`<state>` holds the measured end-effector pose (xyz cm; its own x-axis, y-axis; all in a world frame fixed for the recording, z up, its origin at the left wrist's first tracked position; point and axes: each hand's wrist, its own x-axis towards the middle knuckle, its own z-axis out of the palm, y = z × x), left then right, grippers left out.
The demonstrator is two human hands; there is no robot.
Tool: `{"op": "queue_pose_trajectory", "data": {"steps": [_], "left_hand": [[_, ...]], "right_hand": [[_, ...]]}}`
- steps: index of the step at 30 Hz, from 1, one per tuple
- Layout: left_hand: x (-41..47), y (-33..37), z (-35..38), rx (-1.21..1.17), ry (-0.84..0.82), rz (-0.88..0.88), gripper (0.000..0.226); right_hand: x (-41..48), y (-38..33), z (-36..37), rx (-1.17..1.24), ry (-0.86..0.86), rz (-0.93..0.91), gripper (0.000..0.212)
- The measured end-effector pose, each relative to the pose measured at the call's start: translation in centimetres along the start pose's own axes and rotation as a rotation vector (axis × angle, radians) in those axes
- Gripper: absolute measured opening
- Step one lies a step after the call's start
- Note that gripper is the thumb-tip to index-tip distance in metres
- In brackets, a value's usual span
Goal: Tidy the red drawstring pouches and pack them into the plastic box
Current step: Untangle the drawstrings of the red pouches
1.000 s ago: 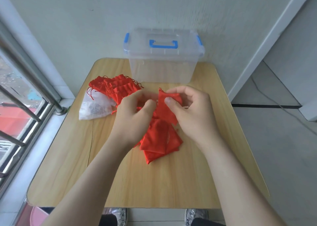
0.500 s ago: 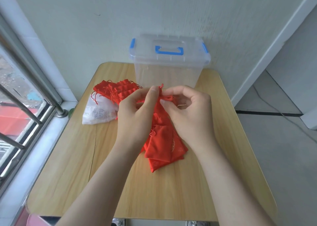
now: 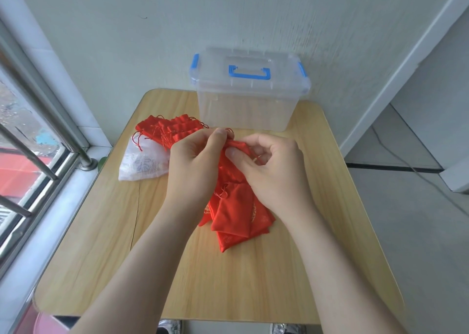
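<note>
Over the middle of the wooden table (image 3: 253, 283), my left hand (image 3: 195, 166) pinches the gathered neck of a red drawstring pouch (image 3: 228, 166). My right hand (image 3: 274, 171) pinches the same pouch just below the neck, thumb on the cloth. Under my hands lies a loose pile of red pouches (image 3: 236, 219) with gold print. A second heap of red pouches (image 3: 172, 130) sits at the back left. The clear plastic box (image 3: 248, 105) with blue handle and latches stands at the table's far edge, its lid on.
A white mesh bag (image 3: 143, 163) lies at the table's left edge, partly under the back heap. A barred window (image 3: 30, 143) runs along the left. The wall is right behind the box. A cable (image 3: 406, 166) crosses the floor to the right.
The pouch I hold has been drawn from a spread flap into a narrow gathered neck. My hands stayed over the pile; the view tilted up slightly.
</note>
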<state>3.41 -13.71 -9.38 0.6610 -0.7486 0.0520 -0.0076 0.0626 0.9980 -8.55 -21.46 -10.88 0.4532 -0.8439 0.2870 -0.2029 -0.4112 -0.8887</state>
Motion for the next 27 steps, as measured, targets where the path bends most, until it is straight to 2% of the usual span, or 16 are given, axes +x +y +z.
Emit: {"op": "queue_pose_trajectory", "data": {"steps": [7,14,19,24,27], "left_hand": [[0.4,-0.1,0.0,-0.095,0.082,-0.092,0.023],[0.8,0.0,-0.6,-0.336,0.066,-0.159,0.024],[1.0,0.5,-0.4,-0.467,0.11,-0.27,0.025],[1.0,0.2,-0.3,-0.481,0.157,-0.236,0.034],[1.2,0.2,-0.5,-0.525,0.184,-0.226,0.032]], "right_hand": [[0.0,-0.1,-0.3,-0.011,-0.073,-0.009,0.018],[0.1,-0.4,-1.4,0.081,-0.255,0.127,0.025],[0.1,-0.5,-1.8,0.074,-0.128,0.249,0.021],[-0.2,-0.8,-2.4,0.166,-0.027,0.299,0.008],[-0.3,-1.0,-2.6,0.156,0.013,0.343,0.015]]}}
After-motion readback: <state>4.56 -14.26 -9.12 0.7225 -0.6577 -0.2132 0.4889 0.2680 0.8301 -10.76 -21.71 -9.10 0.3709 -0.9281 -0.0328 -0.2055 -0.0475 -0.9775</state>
